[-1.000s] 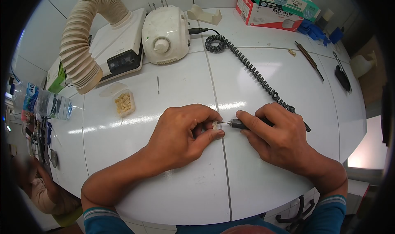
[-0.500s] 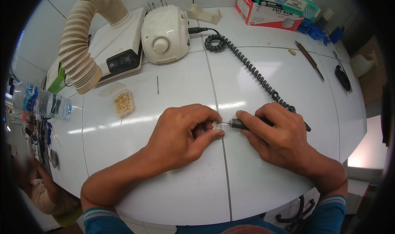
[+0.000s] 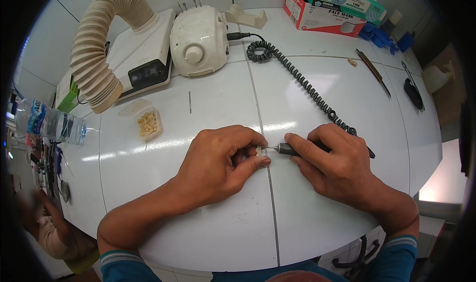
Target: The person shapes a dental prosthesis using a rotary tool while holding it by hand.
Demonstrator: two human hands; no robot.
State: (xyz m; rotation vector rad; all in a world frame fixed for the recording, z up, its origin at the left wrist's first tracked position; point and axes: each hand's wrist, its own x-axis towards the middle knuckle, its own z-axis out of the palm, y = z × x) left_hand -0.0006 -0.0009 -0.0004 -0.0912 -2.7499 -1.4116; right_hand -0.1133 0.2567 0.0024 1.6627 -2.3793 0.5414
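Observation:
Near the middle of the white table, my left hand [image 3: 218,163] pinches a small pale tooth-like piece [image 3: 259,152] between thumb and fingers. My right hand [image 3: 334,160] is closed around a black rotary handpiece [image 3: 286,149], whose thin metal bit points left and meets the small piece or lies right beside it. A coiled black cord [image 3: 307,86] runs from the handpiece's side of the table up to a white control unit [image 3: 199,41] with a round knob. Left of my hands, an open clear box [image 3: 149,125] holds several pale pieces.
A ribbed hose [image 3: 91,59] arches over a white device at the back left, near a water bottle [image 3: 62,125]. A thin metal rod [image 3: 190,102] lies behind my left hand. Mask boxes [image 3: 327,14] and slim tools [image 3: 373,71] are at the back right. Another person [image 3: 57,232] sits at far left.

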